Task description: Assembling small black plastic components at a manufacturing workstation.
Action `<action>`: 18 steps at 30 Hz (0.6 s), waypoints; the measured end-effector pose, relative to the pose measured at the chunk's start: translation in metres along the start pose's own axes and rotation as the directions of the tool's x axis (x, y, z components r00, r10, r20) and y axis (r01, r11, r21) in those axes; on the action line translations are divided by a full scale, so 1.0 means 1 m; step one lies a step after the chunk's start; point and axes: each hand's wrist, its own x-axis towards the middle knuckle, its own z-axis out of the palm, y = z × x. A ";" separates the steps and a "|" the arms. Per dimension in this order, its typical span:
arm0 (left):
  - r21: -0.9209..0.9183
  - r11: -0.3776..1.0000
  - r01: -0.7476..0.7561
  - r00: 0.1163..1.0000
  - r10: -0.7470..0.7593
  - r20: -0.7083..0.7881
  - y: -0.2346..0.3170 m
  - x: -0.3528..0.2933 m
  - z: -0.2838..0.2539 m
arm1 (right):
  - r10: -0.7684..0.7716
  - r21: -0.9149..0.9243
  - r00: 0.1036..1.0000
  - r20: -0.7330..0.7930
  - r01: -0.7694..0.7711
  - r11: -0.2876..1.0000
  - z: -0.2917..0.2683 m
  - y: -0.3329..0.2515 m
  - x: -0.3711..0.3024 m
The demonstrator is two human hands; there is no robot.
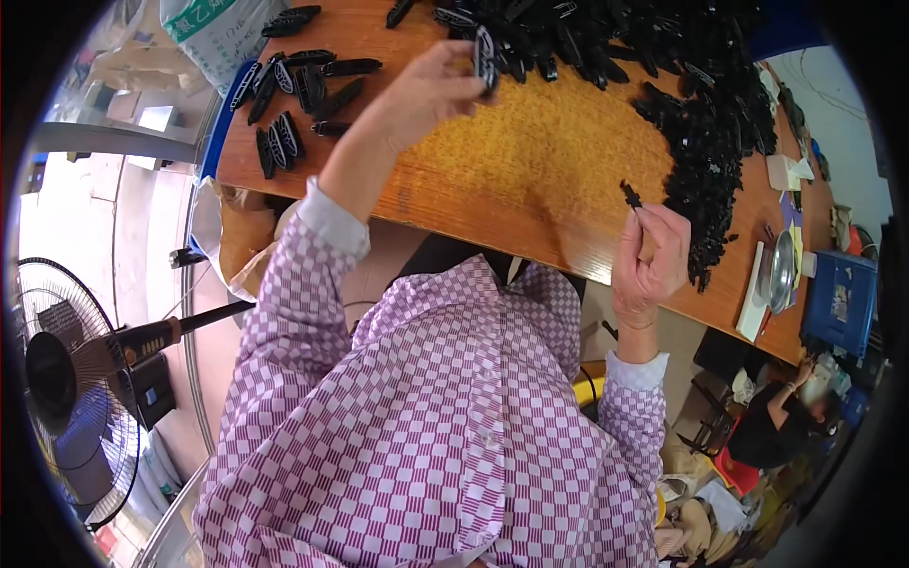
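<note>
My left hand (428, 95) is raised over the far part of the wooden table, its fingers and thumb closed on a long black plastic part (487, 62) with slots, which stands upright. Nearer and to the right, my right hand (653, 257) pinches a small, narrow black plastic piece (631, 196) with notched edges between thumb and fingertips. The two parts are well apart. A big heap of long black parts (587, 43) lies beyond my left hand. Many small black pieces (701, 189) are piled to the right of my right hand.
Several long black parts (311, 87) lie at the table's left, near a white and green sack (213, 43). A metal bowl (781, 273) and a blue bin (841, 298) are at the right. A fan (57, 379) stands left; another person (781, 421) sits at lower right.
</note>
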 end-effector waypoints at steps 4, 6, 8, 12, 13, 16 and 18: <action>-0.330 0.940 0.092 0.990 -0.052 0.128 -0.017 -0.021 0.052 | 0.133 0.136 0.991 -0.033 -0.127 0.983 0.015 -0.011 0.013; -0.458 0.873 0.167 0.981 -0.099 0.169 -0.018 -0.028 0.073 | 0.159 0.174 0.986 -0.042 -0.149 0.973 0.023 -0.015 0.015; -0.423 0.885 0.193 0.973 -0.115 0.202 -0.022 -0.033 0.087 | 0.158 0.216 0.986 -0.050 -0.143 0.966 0.029 -0.020 0.019; -0.430 0.878 0.209 0.969 -0.125 0.214 -0.034 -0.033 0.102 | 0.145 0.180 0.988 -0.063 -0.131 0.975 0.037 -0.017 0.019; -0.401 0.890 0.216 0.965 -0.131 0.228 -0.034 -0.033 0.106 | 0.148 0.180 0.987 -0.062 -0.135 0.974 0.038 -0.016 0.018; -0.378 0.899 0.222 0.960 -0.133 0.247 -0.036 -0.032 0.114 | 0.138 0.156 0.989 -0.053 -0.128 0.979 0.038 -0.015 0.018; -0.355 0.917 0.179 0.971 -0.106 0.216 -0.035 -0.031 0.117 | 0.146 0.119 0.988 -0.054 -0.139 0.983 0.037 -0.013 0.018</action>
